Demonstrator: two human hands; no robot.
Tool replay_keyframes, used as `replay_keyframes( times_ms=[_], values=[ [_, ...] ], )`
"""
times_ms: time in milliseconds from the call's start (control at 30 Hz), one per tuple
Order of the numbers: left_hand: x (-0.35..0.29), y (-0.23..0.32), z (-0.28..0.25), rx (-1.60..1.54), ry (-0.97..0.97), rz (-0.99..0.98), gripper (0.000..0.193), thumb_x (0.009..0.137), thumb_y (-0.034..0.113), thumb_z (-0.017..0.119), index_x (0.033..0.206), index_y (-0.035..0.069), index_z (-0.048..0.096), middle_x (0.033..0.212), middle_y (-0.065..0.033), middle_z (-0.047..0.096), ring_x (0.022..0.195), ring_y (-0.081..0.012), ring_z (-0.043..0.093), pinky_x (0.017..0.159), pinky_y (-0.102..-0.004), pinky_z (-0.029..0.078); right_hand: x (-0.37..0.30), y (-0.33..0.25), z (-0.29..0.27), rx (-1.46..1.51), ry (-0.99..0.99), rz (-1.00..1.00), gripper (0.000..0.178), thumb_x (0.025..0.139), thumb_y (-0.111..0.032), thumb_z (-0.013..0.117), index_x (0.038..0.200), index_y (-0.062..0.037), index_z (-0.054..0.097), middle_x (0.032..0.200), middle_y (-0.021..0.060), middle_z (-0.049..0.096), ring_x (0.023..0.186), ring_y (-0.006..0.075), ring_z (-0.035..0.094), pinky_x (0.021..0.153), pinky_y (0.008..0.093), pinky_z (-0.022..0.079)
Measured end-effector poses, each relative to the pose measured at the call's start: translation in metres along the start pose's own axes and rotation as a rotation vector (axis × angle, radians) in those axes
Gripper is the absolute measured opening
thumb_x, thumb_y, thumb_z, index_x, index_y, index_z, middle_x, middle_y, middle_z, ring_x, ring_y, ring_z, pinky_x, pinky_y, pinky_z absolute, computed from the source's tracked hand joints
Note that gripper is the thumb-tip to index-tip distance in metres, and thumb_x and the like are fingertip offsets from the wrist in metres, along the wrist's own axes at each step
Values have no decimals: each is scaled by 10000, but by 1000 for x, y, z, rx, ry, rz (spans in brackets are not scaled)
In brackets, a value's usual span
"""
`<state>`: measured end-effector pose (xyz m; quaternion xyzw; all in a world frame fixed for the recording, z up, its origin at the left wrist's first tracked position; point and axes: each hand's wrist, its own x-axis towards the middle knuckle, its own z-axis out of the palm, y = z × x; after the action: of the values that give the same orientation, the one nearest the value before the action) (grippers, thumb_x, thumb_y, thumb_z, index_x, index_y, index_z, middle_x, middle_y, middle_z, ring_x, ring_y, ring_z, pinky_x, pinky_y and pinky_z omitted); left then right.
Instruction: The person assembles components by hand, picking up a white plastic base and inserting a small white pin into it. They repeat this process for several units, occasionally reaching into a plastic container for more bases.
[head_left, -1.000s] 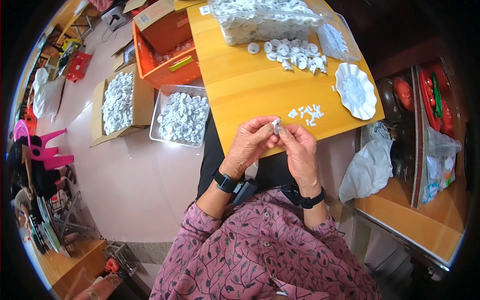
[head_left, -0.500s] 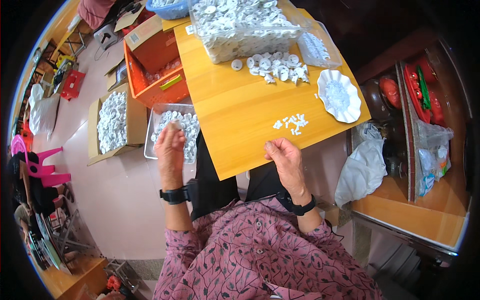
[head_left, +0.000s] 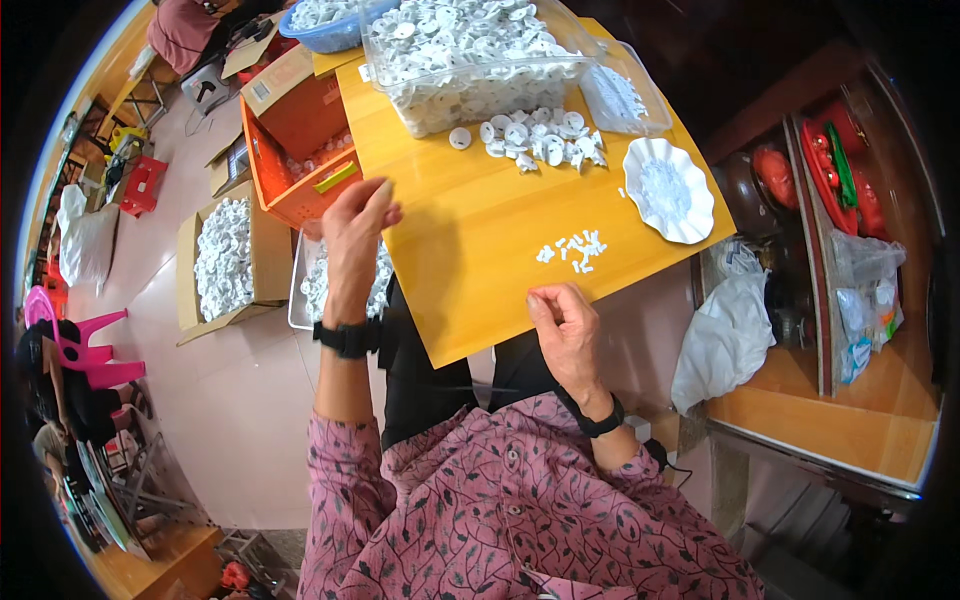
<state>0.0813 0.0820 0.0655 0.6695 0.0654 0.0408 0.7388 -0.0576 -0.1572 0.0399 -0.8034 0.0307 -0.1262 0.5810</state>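
My left hand is raised over the left edge of the yellow wooden table. Its fingers are loosely bent and somewhat apart, and nothing shows in them. My right hand is at the table's front edge, thumb and forefinger pressed together; whatever they hold is hidden. Just beyond it lie several small white pegs. Farther back is a loose heap of round white plastic pieces, with a single white disc to its left. A large clear bin, piled with similar pieces, stands behind.
A scalloped white dish of small clear-looking pieces and a clear tray are on the right. Left on the floor stand an orange crate, a cardboard box of white pieces and a clear tub. A cabinet is at right.
My left hand has moved up from over the clear tub toward the table's left edge; the pale thing at its fingertips no longer shows. My right hand stays almost in place, still pinched.
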Motion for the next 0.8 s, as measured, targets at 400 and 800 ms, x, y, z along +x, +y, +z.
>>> replay_keyframes(
  times_ms=[400,800],
  values=[
    [94,-46,75,787,-65,284,437,847,217,680,1220,-2,619,704,-71,665,601,-134,640,556,-285,492,8,23,-27,-537,158,-219,130,871,3,603,1002,9,608,952,150,544,876,335,579,754,411,481],
    [82,-50,82,855,-89,266,268,800,229,722,955,10,714,749,-109,707,619,-185,665,625,-315,523,7,21,-31,-786,60,-317,229,797,18,610,1020,15,663,917,120,539,885,295,562,769,414,429]
  ],
)
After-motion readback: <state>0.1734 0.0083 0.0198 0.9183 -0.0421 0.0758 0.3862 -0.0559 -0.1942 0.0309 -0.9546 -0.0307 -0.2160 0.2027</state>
